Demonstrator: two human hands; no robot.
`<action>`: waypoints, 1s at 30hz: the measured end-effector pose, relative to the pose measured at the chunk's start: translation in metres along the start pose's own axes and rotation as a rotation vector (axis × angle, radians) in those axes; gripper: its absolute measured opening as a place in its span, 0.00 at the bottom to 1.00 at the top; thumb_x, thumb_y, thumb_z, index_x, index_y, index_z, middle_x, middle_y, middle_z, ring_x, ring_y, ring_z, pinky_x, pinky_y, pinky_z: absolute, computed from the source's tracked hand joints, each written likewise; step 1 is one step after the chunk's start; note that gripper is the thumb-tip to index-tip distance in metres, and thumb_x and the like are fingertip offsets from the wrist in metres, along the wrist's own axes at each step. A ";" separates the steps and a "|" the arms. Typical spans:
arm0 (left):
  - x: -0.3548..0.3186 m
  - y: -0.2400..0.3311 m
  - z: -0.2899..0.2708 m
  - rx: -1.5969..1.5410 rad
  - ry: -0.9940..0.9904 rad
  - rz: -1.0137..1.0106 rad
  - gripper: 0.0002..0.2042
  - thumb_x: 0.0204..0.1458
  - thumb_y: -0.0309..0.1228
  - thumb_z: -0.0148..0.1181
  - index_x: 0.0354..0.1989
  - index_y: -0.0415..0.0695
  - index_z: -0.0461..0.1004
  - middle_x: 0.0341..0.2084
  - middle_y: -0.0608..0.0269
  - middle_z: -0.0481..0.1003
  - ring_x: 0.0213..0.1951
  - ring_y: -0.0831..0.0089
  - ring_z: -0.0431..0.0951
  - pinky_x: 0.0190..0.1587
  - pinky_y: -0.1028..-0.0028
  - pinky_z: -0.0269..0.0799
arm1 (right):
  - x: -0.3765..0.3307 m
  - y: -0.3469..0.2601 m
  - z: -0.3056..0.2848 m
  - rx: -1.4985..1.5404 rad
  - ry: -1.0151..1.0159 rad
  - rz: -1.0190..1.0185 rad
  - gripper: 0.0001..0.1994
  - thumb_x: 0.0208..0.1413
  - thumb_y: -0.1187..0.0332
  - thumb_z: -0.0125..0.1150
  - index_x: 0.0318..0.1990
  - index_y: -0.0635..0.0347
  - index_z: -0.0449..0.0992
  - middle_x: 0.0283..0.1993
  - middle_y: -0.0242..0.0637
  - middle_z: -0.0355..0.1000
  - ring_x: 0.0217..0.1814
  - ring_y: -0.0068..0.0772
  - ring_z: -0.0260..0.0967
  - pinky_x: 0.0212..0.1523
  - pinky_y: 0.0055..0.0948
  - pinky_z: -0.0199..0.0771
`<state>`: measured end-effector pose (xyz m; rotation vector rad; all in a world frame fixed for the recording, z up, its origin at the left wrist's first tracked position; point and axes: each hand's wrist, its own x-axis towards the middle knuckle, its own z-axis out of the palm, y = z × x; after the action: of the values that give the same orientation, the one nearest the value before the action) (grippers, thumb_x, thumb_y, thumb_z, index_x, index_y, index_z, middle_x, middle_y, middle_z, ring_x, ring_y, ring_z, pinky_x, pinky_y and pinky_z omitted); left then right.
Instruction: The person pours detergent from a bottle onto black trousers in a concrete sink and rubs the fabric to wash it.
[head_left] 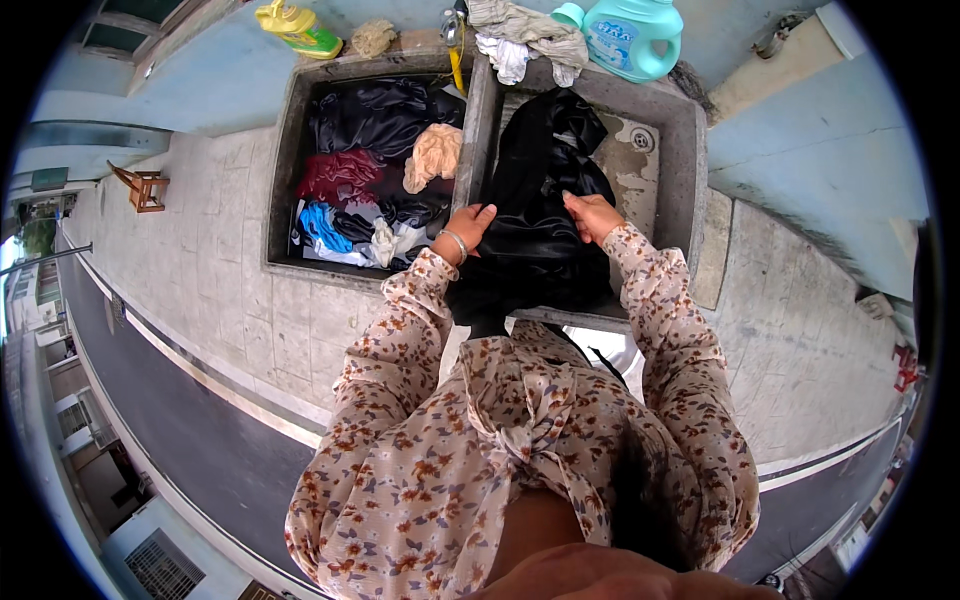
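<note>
"Looking down in the head view, where do you find the black garment [530, 235]?"

"In the right basin [692, 190], bunched toward its left side, the near part reaching the front rim. The drain [641, 140] shows beside it."

"And the fingers?"

"On the right hand [597, 217], thumb and forefinger come together on a fold of it. The left hand [464, 232] is curled at its left edge, by the divider [482, 115]; how tightly those fingers close, or on how much fabric, I can't tell."

"Why a hand on each side?"

"My guess is it keeps the slippery folds spread instead of sliding into a heap."

"What about the other pieces?"

"The left basin [282, 170] holds dark cloth [370, 112], a maroon cloth [340, 175], a peach cloth [435, 158] and a blue cloth [325, 228]. The divider probably serves to keep them apart from the one being handled."

"And the yellow bottle [300, 30] and teal jug [625, 38]?"

"Along the back, presumably within reach without taking up room in either basin."
</note>
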<state>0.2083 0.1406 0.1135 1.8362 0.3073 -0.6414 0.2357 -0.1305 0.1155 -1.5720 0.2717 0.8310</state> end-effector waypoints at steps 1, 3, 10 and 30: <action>0.007 0.000 0.000 0.130 0.056 0.139 0.26 0.55 0.46 0.48 0.54 0.35 0.64 0.40 0.48 0.74 0.33 0.58 0.77 0.29 0.67 0.75 | 0.012 0.003 0.004 0.057 0.022 -0.002 0.22 0.53 0.52 0.57 0.39 0.68 0.75 0.28 0.32 0.71 0.29 0.23 0.67 0.26 0.22 0.67; 0.025 0.001 -0.004 0.389 0.178 0.411 0.25 0.55 0.45 0.48 0.49 0.33 0.68 0.39 0.43 0.74 0.36 0.51 0.76 0.37 0.63 0.73 | 0.033 0.001 0.022 0.169 0.055 -0.005 0.22 0.53 0.54 0.58 0.41 0.69 0.74 0.32 0.34 0.73 0.34 0.25 0.68 0.35 0.24 0.69; -0.007 0.062 -0.029 -0.486 0.185 0.809 0.14 0.60 0.33 0.45 0.47 0.40 0.71 0.35 0.64 0.76 0.33 0.78 0.75 0.32 0.80 0.70 | -0.023 -0.076 0.045 0.455 0.333 -0.929 0.06 0.50 0.79 0.56 0.36 0.64 0.71 0.29 0.25 0.70 0.29 0.11 0.62 0.31 0.14 0.61; -0.040 0.021 -0.018 -0.053 0.060 0.644 0.11 0.53 0.32 0.54 0.40 0.36 0.73 0.26 0.61 0.75 0.27 0.74 0.73 0.35 0.77 0.68 | -0.072 0.032 0.077 -0.229 -0.238 -0.525 0.08 0.47 0.79 0.53 0.30 0.59 0.60 0.18 0.22 0.50 0.18 0.11 0.46 0.19 0.20 0.47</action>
<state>0.1911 0.1541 0.1566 1.7685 -0.2273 -0.1278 0.1384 -0.0854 0.1397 -1.6308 -0.4081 0.6367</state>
